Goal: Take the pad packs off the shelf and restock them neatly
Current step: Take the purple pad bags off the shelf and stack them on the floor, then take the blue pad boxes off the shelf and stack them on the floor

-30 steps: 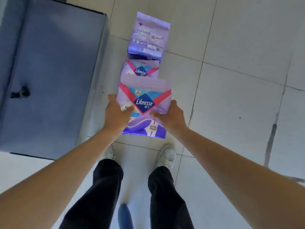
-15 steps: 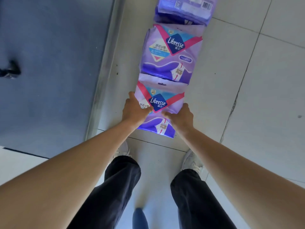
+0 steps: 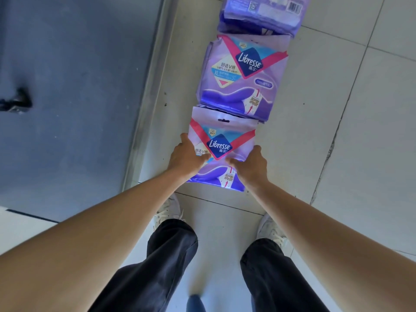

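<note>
From my remote seat I see the near pad pack [image 3: 221, 152] just on my side of the middle pack [image 3: 243, 77], its hang-hole flap touching or slightly overlapping that pack's lower edge. I can't tell whether it rests fully on the tiled floor [image 3: 337, 131]. My left hand [image 3: 185, 157] and right hand [image 3: 251, 164] are both clamped on it, one at each side edge with thumbs across the printed front. I judge that the two-sided hold keeps the soft bag square and label-up, so it lines up with the row. Beyond the middle pack lies a far pack [image 3: 261, 12], barcode side up and butted against it. The three form one line, probably a staging row before restocking. Left of the middle pack runs a blue-grey surface [image 3: 78, 86] with a pale metal edge.
</note>
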